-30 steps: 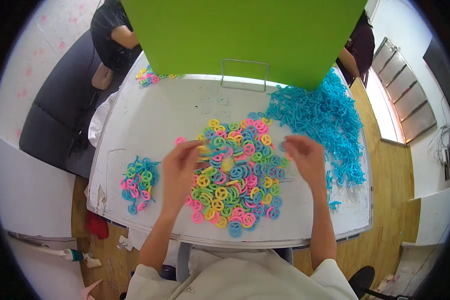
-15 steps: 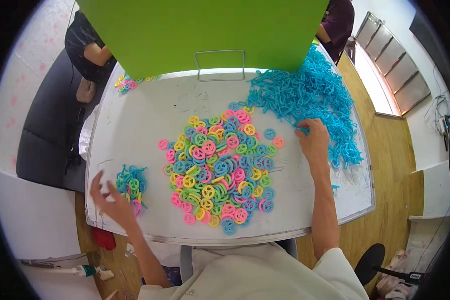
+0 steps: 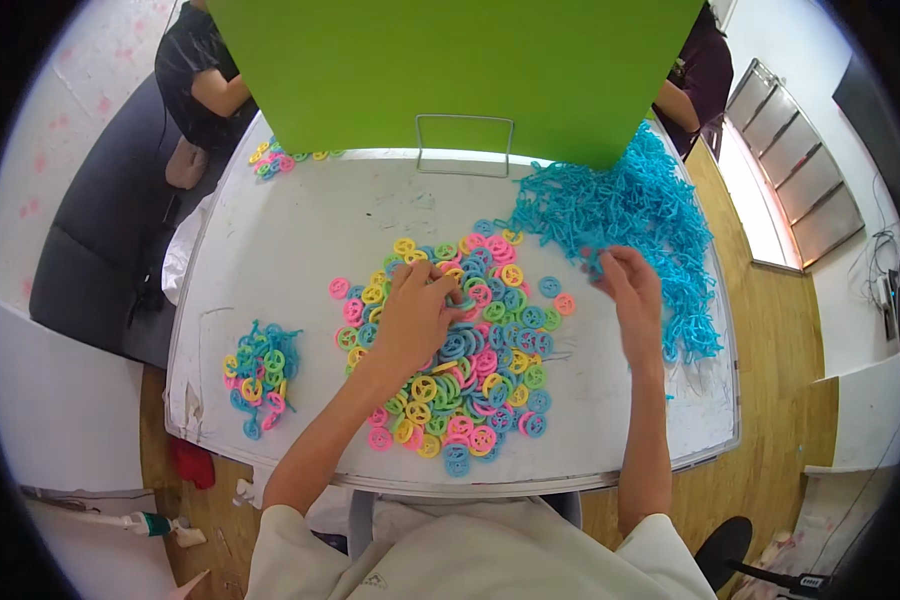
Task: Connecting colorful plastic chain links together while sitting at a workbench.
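My left hand (image 3: 417, 318) reaches into the upper part of a heap of small plastic wheels (image 3: 475, 375) in pink, yellow, green and blue. Its fingers are curled down and closed on a wheel there, partly hidden by the hand. At the front edge of the blue heap, my right hand (image 3: 630, 290) pinches a small blue plastic piece (image 3: 595, 264), slightly blurred. Beyond it spreads the large heap of thin blue plastic pieces (image 3: 660, 225). On the left of the table lies a smaller pile of wheels joined with blue pieces (image 3: 260, 365).
A green panel (image 3: 450, 75) stands across the far side of the white table (image 3: 300, 230), with a wire stand (image 3: 463, 173) before it. More coloured wheels (image 3: 273, 160) lie at the far left. Two other people (image 3: 205, 80) sit beyond the panel, one at each side.
My left hand has moved from beside the small left pile to the wheel heap, and its fingers have closed. My right hand has shifted slightly nearer, still pinching a blue piece.
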`<action>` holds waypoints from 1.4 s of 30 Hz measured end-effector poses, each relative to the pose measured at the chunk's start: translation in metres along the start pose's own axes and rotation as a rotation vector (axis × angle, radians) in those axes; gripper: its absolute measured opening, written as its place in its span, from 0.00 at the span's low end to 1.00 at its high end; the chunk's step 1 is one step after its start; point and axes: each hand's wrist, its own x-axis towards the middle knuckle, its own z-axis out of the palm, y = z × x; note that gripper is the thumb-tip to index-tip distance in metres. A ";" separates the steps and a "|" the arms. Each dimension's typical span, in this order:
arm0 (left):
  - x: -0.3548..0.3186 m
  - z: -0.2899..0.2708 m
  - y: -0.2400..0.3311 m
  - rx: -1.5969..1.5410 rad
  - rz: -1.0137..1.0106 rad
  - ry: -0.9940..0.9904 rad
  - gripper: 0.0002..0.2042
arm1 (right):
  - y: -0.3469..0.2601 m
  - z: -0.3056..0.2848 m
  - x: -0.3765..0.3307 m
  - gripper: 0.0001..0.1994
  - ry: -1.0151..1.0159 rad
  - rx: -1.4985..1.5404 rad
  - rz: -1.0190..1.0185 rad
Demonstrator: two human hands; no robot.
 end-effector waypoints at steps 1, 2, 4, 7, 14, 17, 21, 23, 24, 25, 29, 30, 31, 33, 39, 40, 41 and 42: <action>0.002 -0.004 0.005 -0.062 -0.053 -0.038 0.07 | -0.003 0.007 -0.003 0.13 -0.100 0.331 0.093; 0.003 -0.008 0.010 -0.122 -0.106 -0.077 0.06 | -0.006 0.012 -0.005 0.13 -0.094 0.331 0.091; 0.007 -0.012 0.016 -0.266 -0.252 -0.116 0.06 | -0.011 0.021 -0.010 0.16 -0.151 0.520 0.296; 0.005 -0.007 0.016 -0.617 -0.426 -0.057 0.06 | -0.003 0.030 -0.015 0.17 -0.246 0.627 0.357; 0.003 -0.020 0.025 -1.221 -0.574 -0.143 0.15 | -0.007 0.058 -0.033 0.23 -0.379 0.134 0.091; 0.000 -0.014 0.019 -1.213 -0.569 -0.113 0.14 | -0.008 0.067 -0.038 0.22 -0.423 0.154 0.057; -0.001 -0.016 0.021 -1.162 -0.567 -0.111 0.12 | -0.006 0.069 -0.043 0.19 -0.590 0.384 0.256; -0.001 -0.014 0.022 -1.120 -0.471 -0.167 0.12 | -0.002 0.070 -0.043 0.18 -0.615 0.465 0.302; -0.001 -0.013 0.023 -1.122 -0.472 -0.164 0.12 | -0.003 0.069 -0.043 0.18 -0.616 0.542 0.351; -0.001 -0.012 0.025 -1.071 -0.476 -0.154 0.11 | -0.003 0.069 -0.043 0.18 -0.615 0.621 0.399; -0.002 -0.007 0.026 -1.152 -0.499 -0.092 0.08 | -0.005 0.073 -0.045 0.18 -0.551 0.743 0.452; -0.002 -0.007 0.027 -1.152 -0.498 -0.089 0.08 | -0.005 0.074 -0.046 0.18 -0.531 0.773 0.478; -0.003 -0.006 0.028 -1.151 -0.511 -0.063 0.08 | -0.005 0.074 -0.046 0.18 -0.508 0.802 0.504; -0.004 -0.004 0.028 -1.151 -0.522 -0.035 0.07 | -0.002 0.075 -0.044 0.18 -0.524 0.749 0.473; -0.008 0.001 0.029 -1.020 -0.442 0.067 0.09 | 0.004 0.083 -0.052 0.16 -0.470 0.316 0.168; -0.008 0.000 0.033 -0.926 -0.424 0.127 0.09 | 0.005 0.086 -0.054 0.15 -0.409 0.115 0.015; -0.007 -0.001 0.036 -0.831 -0.405 0.185 0.09 | 0.002 0.086 -0.054 0.15 -0.408 0.115 0.015; -0.008 0.001 0.038 -0.832 -0.404 0.184 0.09 | -0.004 0.085 -0.055 0.13 -0.378 -0.008 0.015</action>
